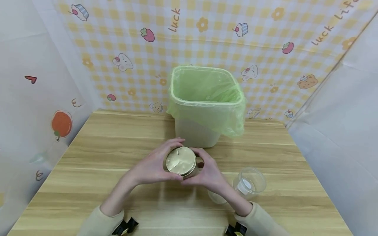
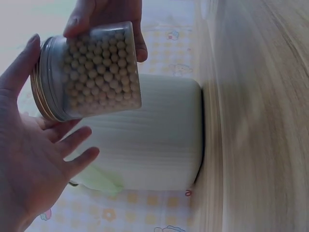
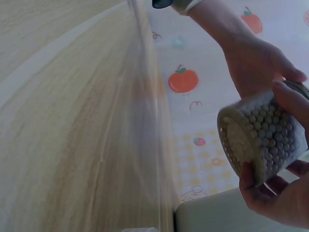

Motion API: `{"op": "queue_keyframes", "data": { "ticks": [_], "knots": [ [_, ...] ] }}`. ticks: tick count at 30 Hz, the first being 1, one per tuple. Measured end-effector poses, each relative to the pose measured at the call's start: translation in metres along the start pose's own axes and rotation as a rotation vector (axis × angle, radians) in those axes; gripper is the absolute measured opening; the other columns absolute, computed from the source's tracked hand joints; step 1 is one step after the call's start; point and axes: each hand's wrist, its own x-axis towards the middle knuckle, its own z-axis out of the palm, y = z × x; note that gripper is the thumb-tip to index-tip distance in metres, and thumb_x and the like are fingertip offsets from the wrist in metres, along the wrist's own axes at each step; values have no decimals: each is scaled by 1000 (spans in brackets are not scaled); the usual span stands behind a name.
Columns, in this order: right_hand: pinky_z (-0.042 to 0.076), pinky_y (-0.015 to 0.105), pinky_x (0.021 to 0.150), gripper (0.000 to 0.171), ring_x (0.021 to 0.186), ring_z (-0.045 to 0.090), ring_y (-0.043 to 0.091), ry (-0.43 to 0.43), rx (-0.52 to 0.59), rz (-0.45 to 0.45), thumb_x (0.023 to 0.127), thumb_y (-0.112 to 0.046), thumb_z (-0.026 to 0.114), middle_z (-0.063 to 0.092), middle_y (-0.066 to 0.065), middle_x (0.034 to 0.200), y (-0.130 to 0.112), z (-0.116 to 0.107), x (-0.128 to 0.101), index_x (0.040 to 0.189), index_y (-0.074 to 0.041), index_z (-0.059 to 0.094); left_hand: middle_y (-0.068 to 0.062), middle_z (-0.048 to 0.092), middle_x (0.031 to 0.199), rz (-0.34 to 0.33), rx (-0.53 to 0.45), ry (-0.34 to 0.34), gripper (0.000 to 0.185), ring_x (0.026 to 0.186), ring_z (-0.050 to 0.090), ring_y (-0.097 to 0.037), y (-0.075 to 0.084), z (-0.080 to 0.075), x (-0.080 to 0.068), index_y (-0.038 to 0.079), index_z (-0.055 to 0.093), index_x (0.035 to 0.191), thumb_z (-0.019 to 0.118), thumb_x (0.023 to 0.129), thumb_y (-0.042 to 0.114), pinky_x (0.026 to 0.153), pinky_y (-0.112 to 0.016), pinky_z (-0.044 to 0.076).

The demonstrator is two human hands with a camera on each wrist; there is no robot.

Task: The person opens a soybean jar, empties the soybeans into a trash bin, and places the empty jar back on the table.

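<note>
Between both hands is a clear plastic jar (image 2: 101, 72) full of small pale round balls, topped by a gold metal lid (image 1: 180, 160). It is raised off the table, in front of the bin. My left hand (image 1: 149, 168) grips the lid end, thumb on one side and fingers on the other; in the left wrist view its lower fingers spread away from the jar. My right hand (image 1: 210, 173) holds the jar's body from the other side. The right wrist view shows the jar tilted, its base facing the camera, with right fingers (image 3: 248, 181) against the base edge.
A pale bin (image 1: 198, 129) lined with a green plastic bag (image 1: 206, 113) stands behind the hands against the patterned backdrop. On the wooden table (image 1: 118, 137), a clear plastic cup (image 1: 257, 182) lies right of the right forearm. A round clear piece (image 1: 217, 197) is partly hidden beneath that forearm.
</note>
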Motion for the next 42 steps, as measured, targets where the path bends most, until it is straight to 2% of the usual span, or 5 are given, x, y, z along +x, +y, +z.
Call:
{"op": "queue_keyframes", "data": {
  "ticks": [12, 21, 27, 33, 42],
  "knots": [
    [58, 28, 83, 90, 115, 60, 16, 108, -92, -27, 61, -28, 100, 64, -1, 130, -2, 5, -3, 139, -17, 55, -1, 45, 160, -37, 180, 101, 96, 147, 46, -26, 5, 8, 2, 10, 49, 143, 86, 71, 62, 116, -53, 44],
    [57, 29, 98, 85, 120, 64, 18, -226, 294, 102, 66, -8, 95, 65, 9, 136, 1, -10, 3, 142, -14, 57, 7, 29, 170, 49, -118, -135, 107, 155, 33, -24, -3, -6, -3, 29, 28, 162, 88, 76, 48, 119, -62, 36],
    [54, 28, 104, 88, 123, 64, 24, -363, 340, 83, 66, -7, 94, 64, 10, 138, -1, -12, 3, 145, -13, 55, 8, 28, 170, 127, -184, -226, 96, 158, 29, -22, -4, -10, -5, 32, 34, 159, 87, 79, 41, 118, -58, 37],
    [56, 30, 101, 90, 122, 62, 17, -307, 266, 43, 65, -8, 96, 62, 7, 140, -1, -10, 2, 145, -14, 55, 11, 28, 169, 80, -159, -197, 90, 157, 31, -21, 1, -8, -5, 31, 42, 153, 89, 77, 39, 116, -56, 40],
    [58, 30, 88, 89, 118, 60, 18, -61, 93, 94, 62, -23, 99, 65, 2, 133, -5, 2, -3, 140, -20, 56, 8, 35, 165, 4, -4, -33, 90, 152, 38, -24, 3, 0, -1, 22, 45, 148, 88, 75, 53, 115, -55, 43]
  ]
}}
